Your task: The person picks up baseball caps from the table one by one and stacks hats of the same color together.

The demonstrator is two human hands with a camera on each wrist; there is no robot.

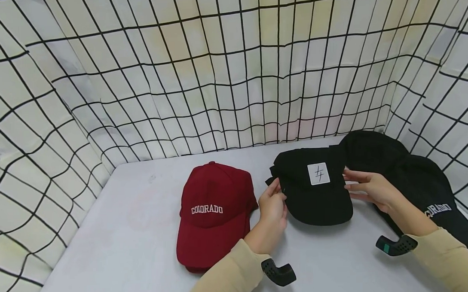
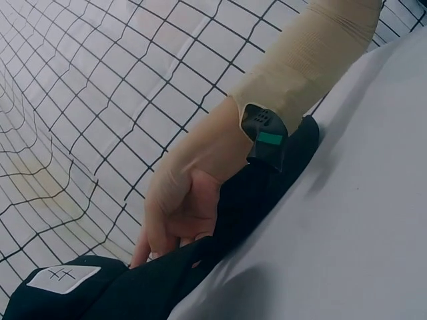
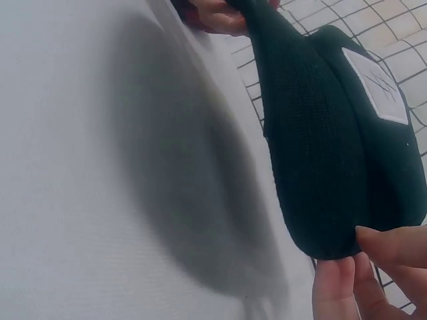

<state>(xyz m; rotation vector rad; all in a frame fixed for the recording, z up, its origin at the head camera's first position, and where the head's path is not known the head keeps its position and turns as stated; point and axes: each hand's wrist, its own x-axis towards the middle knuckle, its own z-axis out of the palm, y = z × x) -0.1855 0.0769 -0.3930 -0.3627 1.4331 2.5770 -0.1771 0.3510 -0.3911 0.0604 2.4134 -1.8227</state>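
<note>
A black cap (image 1: 313, 207) with a white square patch (image 1: 319, 173) bearing a hand-drawn mark is held between my two hands, brim toward me. My left hand (image 1: 272, 209) grips its left edge near the brim. From the other side my right hand (image 1: 369, 190) holds it; in the right wrist view the thumb and fingers (image 3: 393, 250) pinch the brim's edge. A shadow falls on the white surface beside the cap there. Just left of my left hand lies a red cap (image 1: 214, 185) with white COLORADO lettering.
More black caps (image 1: 409, 170), one lettered in white, lie at the right under my right forearm. Black netting (image 1: 231, 77) encloses the back and sides of the white table (image 1: 136, 235). Both wrists carry small black devices (image 1: 279, 272).
</note>
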